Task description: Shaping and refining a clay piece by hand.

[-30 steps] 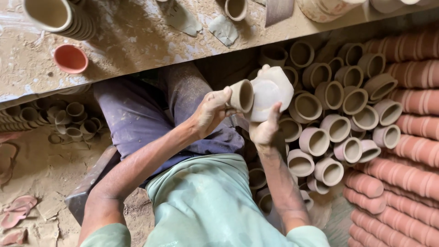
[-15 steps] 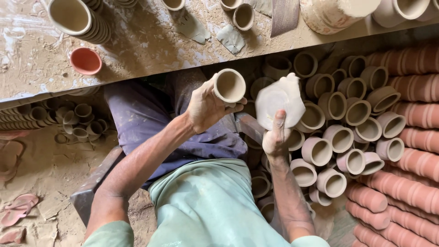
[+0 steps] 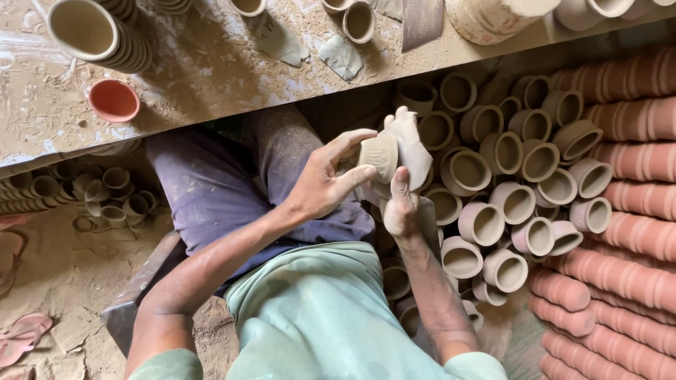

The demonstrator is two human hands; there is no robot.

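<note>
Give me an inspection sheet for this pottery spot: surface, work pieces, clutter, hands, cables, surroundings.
Surface: dusty workbench, clay-smeared.
Job's things: unfired clay cup and pale cloth, pressed together.
Clutter: clay scraps, small orange bowl, nested cups on bench.
Hands: left hand grips the cup; right hand holds the cloth.
Cables: nothing seen.
Surroundings: grey cups piled, red fired cups in rows, sandals on dirt floor.

No packages, labels, signs or screens.

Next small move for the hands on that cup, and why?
Probably turn the clay cup a little in the left hand: the right hand presses a pale cloth against its side, so only that patch gets wiped.
</note>
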